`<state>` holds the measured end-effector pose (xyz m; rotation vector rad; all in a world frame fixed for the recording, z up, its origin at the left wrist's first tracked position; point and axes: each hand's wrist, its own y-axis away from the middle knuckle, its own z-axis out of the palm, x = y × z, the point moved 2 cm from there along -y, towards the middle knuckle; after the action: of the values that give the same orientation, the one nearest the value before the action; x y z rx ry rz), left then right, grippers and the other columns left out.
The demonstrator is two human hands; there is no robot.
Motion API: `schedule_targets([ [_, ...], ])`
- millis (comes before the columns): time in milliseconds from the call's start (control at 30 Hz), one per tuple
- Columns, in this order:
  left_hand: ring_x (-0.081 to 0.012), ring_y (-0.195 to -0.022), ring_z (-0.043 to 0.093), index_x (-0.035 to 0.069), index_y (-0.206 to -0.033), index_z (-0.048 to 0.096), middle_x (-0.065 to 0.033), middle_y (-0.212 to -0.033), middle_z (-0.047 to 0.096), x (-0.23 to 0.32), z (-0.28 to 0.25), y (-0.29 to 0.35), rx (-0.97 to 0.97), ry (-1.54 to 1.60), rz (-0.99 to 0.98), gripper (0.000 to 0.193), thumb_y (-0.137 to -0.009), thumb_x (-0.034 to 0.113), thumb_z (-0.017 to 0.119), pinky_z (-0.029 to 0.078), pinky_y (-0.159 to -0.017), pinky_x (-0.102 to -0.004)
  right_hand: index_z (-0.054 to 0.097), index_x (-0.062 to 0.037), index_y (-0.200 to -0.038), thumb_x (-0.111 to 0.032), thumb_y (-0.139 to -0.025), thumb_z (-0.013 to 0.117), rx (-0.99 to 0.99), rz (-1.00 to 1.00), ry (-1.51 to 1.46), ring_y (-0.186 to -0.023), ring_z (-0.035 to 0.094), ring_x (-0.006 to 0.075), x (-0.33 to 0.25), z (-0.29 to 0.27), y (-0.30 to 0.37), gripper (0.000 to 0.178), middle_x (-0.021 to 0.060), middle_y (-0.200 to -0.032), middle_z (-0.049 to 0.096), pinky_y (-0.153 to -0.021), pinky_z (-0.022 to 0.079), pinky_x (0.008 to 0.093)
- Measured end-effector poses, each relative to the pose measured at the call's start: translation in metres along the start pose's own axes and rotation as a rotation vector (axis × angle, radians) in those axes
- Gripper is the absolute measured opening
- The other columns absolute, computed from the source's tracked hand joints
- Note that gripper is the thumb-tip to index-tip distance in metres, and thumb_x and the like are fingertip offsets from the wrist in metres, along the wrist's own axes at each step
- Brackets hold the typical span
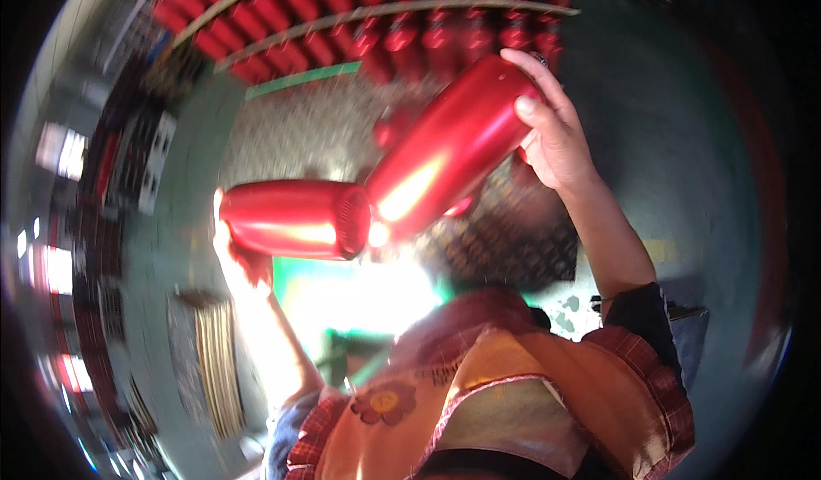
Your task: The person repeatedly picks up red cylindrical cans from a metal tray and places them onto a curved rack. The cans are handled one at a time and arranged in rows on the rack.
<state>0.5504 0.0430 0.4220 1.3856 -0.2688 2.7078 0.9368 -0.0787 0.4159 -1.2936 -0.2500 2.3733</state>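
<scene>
Red cylinders (453, 142), gripped by left hand (229, 253) and right hand (552, 129), hang over a mottled grey surface (286, 129) amid green floor (676, 172)

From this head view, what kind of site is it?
Probably a factory or warehouse: tiered rows of red cylinders resembling the red cylinder in the right hand, a stack of flat sheets at left, and a green floor.

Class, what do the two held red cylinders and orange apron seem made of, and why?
Left glossy red cylinder and right glossy red cylinder: perhaps painted metal; smooth surfaces carry bright highlights. Orange flower-decorated apron: probably matte fabric, with folds and ruffles.
</scene>
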Motion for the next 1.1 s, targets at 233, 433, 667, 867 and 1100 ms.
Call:
schedule_targets([
  [233, -0.0329, -0.119, 0.056, 0.005, -0.143, 0.044, -0.0207, -0.133, 0.054, -0.030, -0.163, 0.139, 0.173, 0.307, -0.223, 0.061, -0.093, 0.033, 0.065, 0.046, -0.103, -0.0445, 0.051, -0.0089, -0.137, -0.033, -0.097, 0.057, -0.098, 0.799, -0.907, -0.114, 0.059, 0.0238, 0.186, 0.138, 0.081, 0.047, 0.0124, -0.128, 0.059, -0.096, 0.050, 0.0414],
  [433, -0.0347, -0.116, 0.057, 0.006, -0.140, 0.047, -0.0216, -0.132, 0.054, -0.106, -0.278, 0.192, 0.325, 0.795, -0.324, 0.061, -0.091, 0.036, 0.067, 0.052, -0.095, -0.0436, 0.050, -0.0046, -0.135, -0.036, -0.097, 0.053, -0.242, 1.148, -1.050, -0.110, 0.058, 0.0301, 0.290, 0.202, 0.120, 0.049, 0.0182, -0.124, 0.057, -0.091, 0.053, 0.0442],
  [667, -0.0368, -0.113, 0.059, 0.007, -0.137, 0.050, -0.0228, -0.130, 0.054, -0.157, -0.329, 0.192, 0.156, 1.269, -0.335, 0.062, -0.088, 0.040, 0.069, 0.058, -0.086, -0.0426, 0.048, 0.0006, -0.132, -0.039, -0.098, 0.048, -0.276, 1.322, -1.136, -0.106, 0.057, 0.0373, 0.344, 0.208, 0.135, 0.053, 0.0250, -0.119, 0.054, -0.085, 0.057, 0.0474],
  [867, -0.0368, -0.106, 0.061, 0.009, -0.133, 0.052, -0.0242, -0.128, 0.052, -0.167, -0.339, 0.193, 0.247, 1.258, -0.358, 0.065, -0.083, 0.045, 0.072, 0.065, -0.069, -0.0356, 0.053, 0.0004, -0.129, -0.060, -0.098, 0.038, -0.107, 1.377, -0.985, -0.094, 0.067, 0.0435, 0.328, 0.211, 0.149, 0.070, 0.0263, -0.114, 0.063, -0.076, 0.063, 0.0460],
  [1100, -0.0427, -0.131, 0.044, 0.008, -0.133, 0.053, -0.0204, -0.137, 0.053, -0.119, -0.289, 0.198, 0.072, 1.058, -0.357, 0.052, -0.090, 0.034, 0.066, 0.051, -0.097, -0.0602, 0.051, -0.0062, -0.136, -0.038, -0.098, 0.053, -0.032, 0.639, -0.190, -0.113, 0.062, 0.0231, 0.182, 0.082, 0.145, 0.049, 0.0131, -0.128, 0.060, -0.096, 0.052, 0.0391],
])
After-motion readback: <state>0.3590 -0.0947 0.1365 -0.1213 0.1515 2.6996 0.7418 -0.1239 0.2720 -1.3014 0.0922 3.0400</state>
